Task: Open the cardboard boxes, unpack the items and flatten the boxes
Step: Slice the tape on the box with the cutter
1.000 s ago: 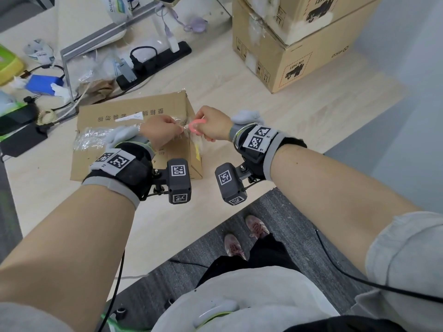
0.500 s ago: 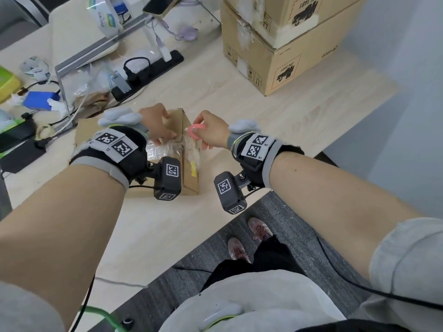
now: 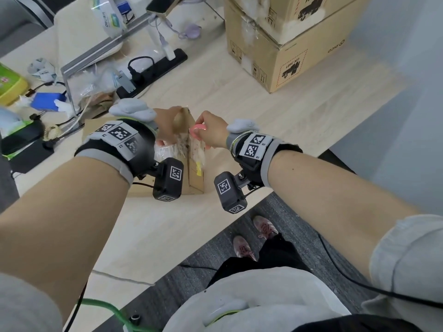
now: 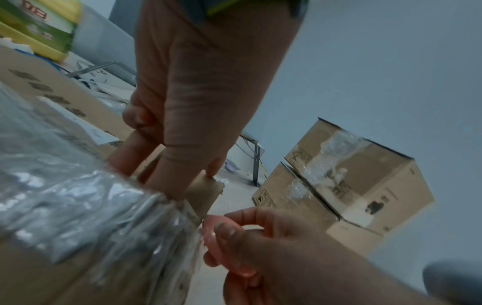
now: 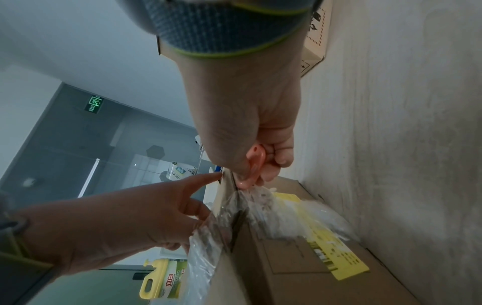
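Left hand point(image 3: 167, 127) braces box point(image 3: 191, 149) corner, fingers straight; right hand point(image 3: 211, 133) pinches pink cutter point(image 3: 198, 127). Cardboard probably light, stiff; tape point(image 5: 263, 202) slippery, grip edges.

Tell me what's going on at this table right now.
A person is working on a taped cardboard box lying on the table. The right hand grips a small pink cutter at the box's corner seam, where clear tape is bunched up and torn. The left hand steadies the box at that same corner, fingers resting on its edge. The box is not yet open. Two more boxes sit stacked at the table's far side.
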The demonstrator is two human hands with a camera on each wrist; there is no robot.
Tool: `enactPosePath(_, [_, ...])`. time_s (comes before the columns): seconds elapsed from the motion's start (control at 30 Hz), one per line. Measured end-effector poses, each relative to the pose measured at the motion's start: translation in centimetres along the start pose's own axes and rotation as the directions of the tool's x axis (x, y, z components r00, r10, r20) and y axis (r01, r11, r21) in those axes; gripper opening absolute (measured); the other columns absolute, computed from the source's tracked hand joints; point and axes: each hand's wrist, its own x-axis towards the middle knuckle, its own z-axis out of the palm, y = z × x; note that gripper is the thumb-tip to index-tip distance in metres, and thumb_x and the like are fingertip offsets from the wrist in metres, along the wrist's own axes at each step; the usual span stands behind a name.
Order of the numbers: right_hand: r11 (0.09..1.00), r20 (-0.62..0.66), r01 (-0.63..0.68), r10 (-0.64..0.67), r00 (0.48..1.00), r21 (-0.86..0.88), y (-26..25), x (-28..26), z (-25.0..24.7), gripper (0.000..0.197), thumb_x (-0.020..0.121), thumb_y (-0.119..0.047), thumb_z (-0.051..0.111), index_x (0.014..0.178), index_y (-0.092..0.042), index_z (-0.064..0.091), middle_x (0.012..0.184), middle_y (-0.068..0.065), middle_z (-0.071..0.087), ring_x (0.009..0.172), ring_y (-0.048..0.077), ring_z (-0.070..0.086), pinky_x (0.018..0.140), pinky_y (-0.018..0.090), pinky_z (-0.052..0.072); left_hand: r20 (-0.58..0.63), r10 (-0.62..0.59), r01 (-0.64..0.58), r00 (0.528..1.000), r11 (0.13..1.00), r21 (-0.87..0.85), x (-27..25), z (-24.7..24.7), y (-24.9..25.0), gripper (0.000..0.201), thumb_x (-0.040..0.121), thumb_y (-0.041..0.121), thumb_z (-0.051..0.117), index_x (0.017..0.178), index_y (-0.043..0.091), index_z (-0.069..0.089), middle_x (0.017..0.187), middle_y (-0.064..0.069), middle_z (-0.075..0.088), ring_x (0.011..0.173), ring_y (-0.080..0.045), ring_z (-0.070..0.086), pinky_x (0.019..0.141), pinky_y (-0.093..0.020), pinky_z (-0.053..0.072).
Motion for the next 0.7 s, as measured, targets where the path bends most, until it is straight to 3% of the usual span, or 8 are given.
enactPosePath(0.13, [0.999, 0.027, 0.005, -0.003, 1.000, -0.044, 0.0, 0.1, -0.1, 0.011, 0.093, -0.013, 0.042, 0.101, -0.009, 0.049, 0.099, 0.022, 0.068, 0.059, 0.023, 0.059, 0.041, 0.019, 0.037, -0.118, 0.047, -0.024, 0.992, 0.982, 0.188, -0.2, 0.7, 0.8, 0.089, 0.083, 0.019, 0.070, 0.151, 0.022, 0.012, 0.134, -0.018, 0.037, 0.111, -0.034, 0.048, 0.087, -0.038, 0.043])
enactPosePath(0.2, [0.999, 0.033, 0.003, -0.001, 0.999, -0.046, 0.0, 0.2, -0.1, 0.009, 0.094, -0.014, 0.043, 0.099, -0.009, 0.049, 0.097, 0.024, 0.069, 0.059, 0.024, 0.060, 0.040, 0.020, 0.037, -0.173, 0.069, -0.033, 0.983, 0.978, 0.208, -0.3, 1.0, 1.0, 0.085, 0.084, 0.023, 0.070, 0.150, 0.026, 0.017, 0.141, -0.016, 0.032, 0.123, -0.035, 0.040, 0.087, -0.036, 0.037])
enactPosePath(0.37, [1.000, 0.022, 0.008, -0.008, 1.000, -0.003, 0.4, 0.1, 0.0, 0.019, 0.093, -0.015, 0.047, 0.075, -0.013, 0.047, 0.093, 0.028, 0.069, 0.055, 0.022, 0.054, 0.044, 0.021, 0.037, -0.175, 0.130, -0.101, 0.976, 0.981, 0.166, -0.2, 1.0, 0.2, 0.070, 0.083, 0.028, 0.070, 0.144, 0.028, 0.036, 0.137, -0.013, 0.036, 0.119, -0.036, 0.047, 0.095, -0.038, 0.042])
enactPosePath(0.47, [1.000, 0.046, 0.001, -0.002, 0.999, 0.026, 0.4, 0.0, 0.0, 0.014, 0.090, -0.013, 0.051, 0.078, -0.006, 0.054, 0.092, 0.030, 0.067, 0.055, 0.024, 0.051, 0.044, 0.020, 0.038, -0.195, 0.155, -0.117, 0.969, 0.975, 0.190, -0.5, 1.1, 0.3, 0.065, 0.084, 0.028, 0.068, 0.142, 0.027, 0.040, 0.136, -0.014, 0.039, 0.119, -0.036, 0.048, 0.097, -0.040, 0.044])
enactPosePath(0.53, [1.000, 0.037, 0.002, -0.003, 0.999, 0.029, 0.4, 0.0, 0.1, 0.014, 0.090, -0.011, 0.050, 0.079, -0.004, 0.055, 0.082, 0.026, 0.065, 0.049, 0.021, 0.049, 0.040, 0.017, 0.037, -0.173, 0.188, -0.155, 0.967, 0.970, 0.187, -0.3, 1.0, 0.3, 0.062, 0.085, 0.027, 0.067, 0.142, 0.023, 0.041, 0.136, -0.015, 0.043, 0.121, -0.033, 0.047, 0.100, -0.041, 0.044])
enactPosePath(0.6, [0.999, 0.032, 0.007, -0.008, 0.999, 0.035, 0.4, 0.0, 0.1, 0.015, 0.092, -0.009, 0.048, 0.078, -0.004, 0.054, 0.078, 0.018, 0.061, 0.044, 0.016, 0.046, 0.037, 0.015, 0.035, -0.124, 0.212, -0.187, 0.969, 0.964, 0.187, 0.1, 0.7, 0.1, 0.061, 0.087, 0.026, 0.066, 0.142, 0.018, 0.041, 0.135, -0.012, 0.047, 0.123, -0.030, 0.047, 0.100, -0.036, 0.042])
enactPosePath(0.7, [0.999, 0.058, 0.015, -0.018, 0.998, 0.051, 0.3, -0.1, -0.1, 0.016, 0.091, -0.010, 0.050, 0.078, -0.004, 0.056, 0.082, 0.018, 0.063, 0.041, 0.011, 0.048, 0.040, 0.018, 0.038, -0.126, 0.219, -0.191, 0.968, 0.960, 0.203, 0.7, 1.0, -0.5, 0.059, 0.086, 0.021, 0.068, 0.140, 0.016, 0.045, 0.135, -0.010, 0.050, 0.122, -0.028, 0.048, 0.098, -0.032, 0.039])
